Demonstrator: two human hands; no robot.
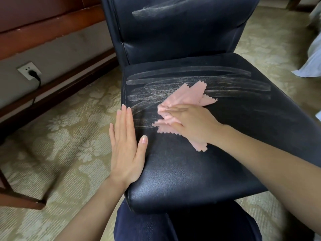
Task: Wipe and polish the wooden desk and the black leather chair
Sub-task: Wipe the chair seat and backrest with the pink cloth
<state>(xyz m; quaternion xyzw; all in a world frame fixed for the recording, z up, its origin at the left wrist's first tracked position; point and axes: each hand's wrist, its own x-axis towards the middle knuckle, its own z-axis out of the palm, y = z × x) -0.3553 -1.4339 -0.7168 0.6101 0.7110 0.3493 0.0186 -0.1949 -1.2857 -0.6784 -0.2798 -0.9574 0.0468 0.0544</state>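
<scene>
On the seat [191,171] of the black leather chair [173,40], near its middle, lies a crumpled pink cloth [196,94] with pinked edges, and the right hand [192,122] presses down on it with fingers stretched fairly straight, the fabric bunching at the fingertips. Pale, hazy streaks [173,79] run across the rear half of the seat beside and behind the cloth, and a similar smear [173,9] marks the top of the backrest. The left hand [126,150] lies flat and spread open along the seat's left edge, fingers straight and close together, thumb resting on the leather. Dark navy trousers [156,226] show just below the seat's front edge. A beige floral carpet [69,136] surrounds the chair. To the left stand reddish wooden rails [43,28] and a wall socket [29,70] with a black plug [33,73] in it; pale fabric [312,58] shows at the right edge.
</scene>
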